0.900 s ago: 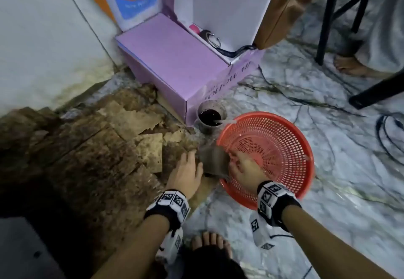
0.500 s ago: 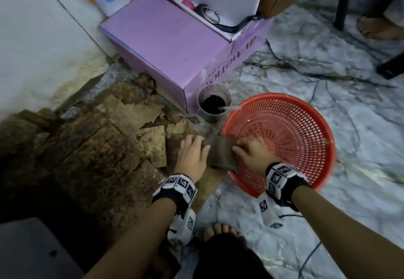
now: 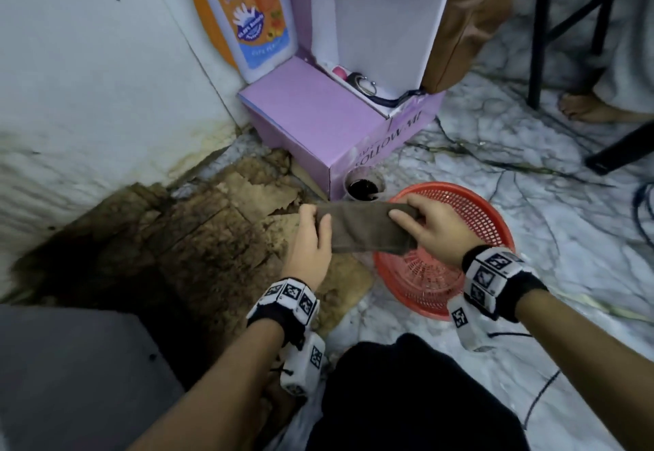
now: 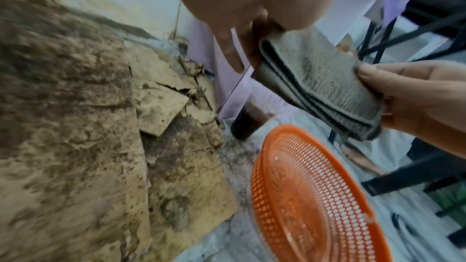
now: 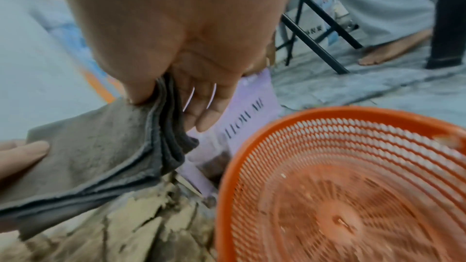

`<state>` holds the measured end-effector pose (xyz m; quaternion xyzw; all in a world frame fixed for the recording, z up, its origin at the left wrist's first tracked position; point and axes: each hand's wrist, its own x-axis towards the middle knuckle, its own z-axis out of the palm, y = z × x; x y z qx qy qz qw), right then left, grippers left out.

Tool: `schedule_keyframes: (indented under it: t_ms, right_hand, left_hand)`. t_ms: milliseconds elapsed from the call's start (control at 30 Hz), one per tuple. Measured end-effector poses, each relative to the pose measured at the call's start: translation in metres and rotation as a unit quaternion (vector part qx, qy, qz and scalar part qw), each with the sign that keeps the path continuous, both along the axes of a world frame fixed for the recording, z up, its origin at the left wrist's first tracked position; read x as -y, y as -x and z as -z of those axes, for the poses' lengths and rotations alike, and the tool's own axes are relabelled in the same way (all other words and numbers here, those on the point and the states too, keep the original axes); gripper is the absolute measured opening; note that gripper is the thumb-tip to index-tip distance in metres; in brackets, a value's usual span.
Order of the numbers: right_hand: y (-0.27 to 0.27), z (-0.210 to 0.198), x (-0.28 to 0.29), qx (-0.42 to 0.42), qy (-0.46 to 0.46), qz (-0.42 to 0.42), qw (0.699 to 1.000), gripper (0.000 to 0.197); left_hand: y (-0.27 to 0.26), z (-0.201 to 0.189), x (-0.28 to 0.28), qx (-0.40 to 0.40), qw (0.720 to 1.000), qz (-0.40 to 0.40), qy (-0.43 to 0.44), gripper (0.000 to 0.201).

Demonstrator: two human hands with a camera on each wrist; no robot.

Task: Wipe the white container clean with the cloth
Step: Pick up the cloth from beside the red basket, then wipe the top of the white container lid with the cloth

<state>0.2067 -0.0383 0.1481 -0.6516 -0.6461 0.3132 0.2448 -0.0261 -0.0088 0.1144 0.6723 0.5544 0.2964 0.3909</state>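
A folded grey-brown cloth (image 3: 364, 227) hangs in the air between both hands, above the left rim of an orange mesh basket (image 3: 470, 217). My left hand (image 3: 313, 233) pinches its left end, thumb on top. My right hand (image 3: 421, 219) pinches the right end with thumb and fingers. The left wrist view shows the cloth (image 4: 315, 87) folded in several layers, held by the left hand (image 4: 252, 33) and the right hand (image 4: 408, 95). In the right wrist view the cloth (image 5: 100, 156) sits under my right thumb (image 5: 136, 91). I see no white container in any view.
A cup of dark liquid (image 3: 364, 187) stands behind the basket, against a purple cardboard box (image 3: 318, 121). Stained, crumbling brown board (image 3: 198, 238) covers the floor to the left. Black chair legs (image 3: 538, 29) and another person's bare foot (image 3: 587, 107) are at the back right.
The cloth has been lifted off the basket's rim and now hangs stretched between both hands. My left hand, earlier resting flat beside it, now pinches its left end.
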Motion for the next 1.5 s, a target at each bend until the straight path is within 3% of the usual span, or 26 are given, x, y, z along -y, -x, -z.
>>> schedule_keyframes:
  t_ms: [233, 400, 500, 633, 1033, 1300, 1500]
  right_hand:
    - [0.061, -0.125, -0.014, 0.011, -0.094, -0.107, 0.99, 0.029]
    - [0.115, -0.201, -0.011, 0.026, -0.135, -0.178, 0.974, 0.02]
    - [0.152, -0.235, 0.001, 0.029, -0.163, -0.205, 0.965, 0.027]
    - [0.204, -0.261, 0.025, 0.013, -0.169, -0.235, 0.957, 0.022]
    - [0.342, -0.281, 0.086, -0.093, -0.133, -0.316, 0.935, 0.02]
    - [0.366, -0.266, 0.118, -0.072, -0.126, -0.326, 0.934, 0.019]
    - [0.369, -0.256, 0.13, -0.118, -0.052, -0.313, 0.941, 0.017]
  left_hand:
    - [0.053, -0.105, 0.027, 0.086, 0.989, -0.11, -0.055, 0.012]
    - [0.106, -0.178, 0.055, 0.169, 0.96, -0.2, -0.098, 0.016]
    - [0.145, -0.211, 0.08, 0.21, 0.942, -0.227, -0.126, 0.014]
    - [0.2, -0.241, 0.114, 0.197, 0.931, -0.262, -0.159, 0.011]
    - [0.317, -0.275, 0.222, 0.156, 0.905, -0.362, -0.162, 0.008]
    - [0.332, -0.27, 0.261, 0.136, 0.892, -0.396, -0.169, 0.011]
    - [0.337, -0.262, 0.264, 0.098, 0.899, -0.396, -0.158, 0.01]
